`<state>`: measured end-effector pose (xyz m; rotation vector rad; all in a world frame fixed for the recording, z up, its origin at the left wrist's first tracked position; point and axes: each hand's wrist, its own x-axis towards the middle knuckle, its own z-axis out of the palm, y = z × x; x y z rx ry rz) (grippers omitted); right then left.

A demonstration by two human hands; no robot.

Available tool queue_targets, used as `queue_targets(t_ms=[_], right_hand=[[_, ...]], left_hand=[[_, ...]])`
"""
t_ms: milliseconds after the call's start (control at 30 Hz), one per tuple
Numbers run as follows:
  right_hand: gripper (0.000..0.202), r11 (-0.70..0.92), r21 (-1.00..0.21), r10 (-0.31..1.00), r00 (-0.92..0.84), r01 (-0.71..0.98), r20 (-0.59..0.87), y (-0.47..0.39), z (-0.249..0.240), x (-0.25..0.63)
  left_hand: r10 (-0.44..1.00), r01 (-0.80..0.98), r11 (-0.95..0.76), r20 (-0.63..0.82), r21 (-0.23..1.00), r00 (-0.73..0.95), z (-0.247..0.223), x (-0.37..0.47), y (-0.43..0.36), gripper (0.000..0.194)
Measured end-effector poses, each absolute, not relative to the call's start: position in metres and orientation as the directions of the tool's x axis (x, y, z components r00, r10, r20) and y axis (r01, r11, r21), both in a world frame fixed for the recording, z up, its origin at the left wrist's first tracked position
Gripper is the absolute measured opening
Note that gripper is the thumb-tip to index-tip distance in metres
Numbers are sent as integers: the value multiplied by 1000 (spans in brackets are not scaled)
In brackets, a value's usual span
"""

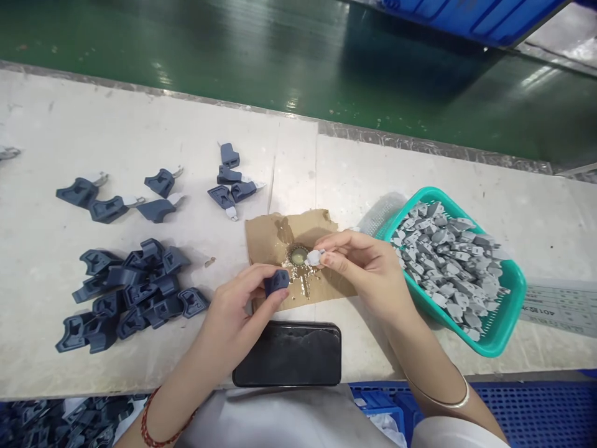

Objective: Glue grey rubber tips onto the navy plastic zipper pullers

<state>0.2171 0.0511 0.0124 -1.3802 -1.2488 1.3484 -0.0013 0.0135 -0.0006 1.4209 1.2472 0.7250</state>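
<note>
Between the thumb and fingers of my left hand is a dark blue plastic part, held over the near left side of a piece of brown cardboard. My right hand pinches a small light grey part by its right end. Just left of that grey part, a small round cap with pale liquid in it sits on the cardboard. Wet, shiny drips lie around the cap. The two held parts are apart from each other.
A green basket full of grey parts stands at right. Loose dark blue parts are heaped at left; joined blue-and-grey pieces lie farther back. A phone rests at the near edge. Beyond the table runs a green surface.
</note>
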Motion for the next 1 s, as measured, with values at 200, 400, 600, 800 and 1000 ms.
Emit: queue_targets(t_ms=[200,400,600,800,1000], right_hand=[[9,-185,-982,970,-166,-20,-180,45,10,205],[13,-193,-981,962,-199,-9,-188,43,7,199],[10,-177,-984,963,-205,15,-176,42,6,198],[4,-148,-989,969,-197,13,-148,40,7,200],[5,-110,-993,969,-217,53,-119,41,10,201]], left_hand=[[939,299,119,-204,947,275,-4,-1,12,14],[940,327,89,-188,941,285,-4,-3,12,15],[943,356,73,-181,932,278,-6,-2,13,15],[943,373,53,-169,926,287,-7,-2,13,14],[946,385,9,-133,923,296,-6,-2,13,13]])
